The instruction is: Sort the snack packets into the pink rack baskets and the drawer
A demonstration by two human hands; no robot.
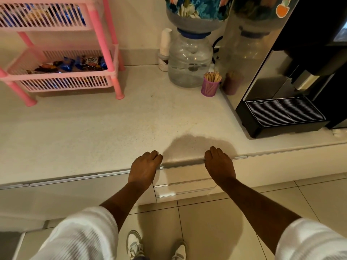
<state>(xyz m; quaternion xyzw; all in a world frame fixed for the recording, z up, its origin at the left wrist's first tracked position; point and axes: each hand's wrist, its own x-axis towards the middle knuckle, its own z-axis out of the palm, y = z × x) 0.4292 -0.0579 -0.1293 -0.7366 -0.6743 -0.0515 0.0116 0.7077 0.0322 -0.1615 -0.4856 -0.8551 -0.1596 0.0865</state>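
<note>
A person's left hand (145, 167) and right hand (218, 163) rest palm-down on the near edge of a pale counter (105, 128), fingers curled over the lip above the drawer (185, 176), each grip holding nothing. Snack packets (75, 64) lie in the lower basket of the pink rack (62, 53) at far left, with more in its upper basket. A water bottle (189, 61) and coffee machine (293, 87) stand far right.
</note>
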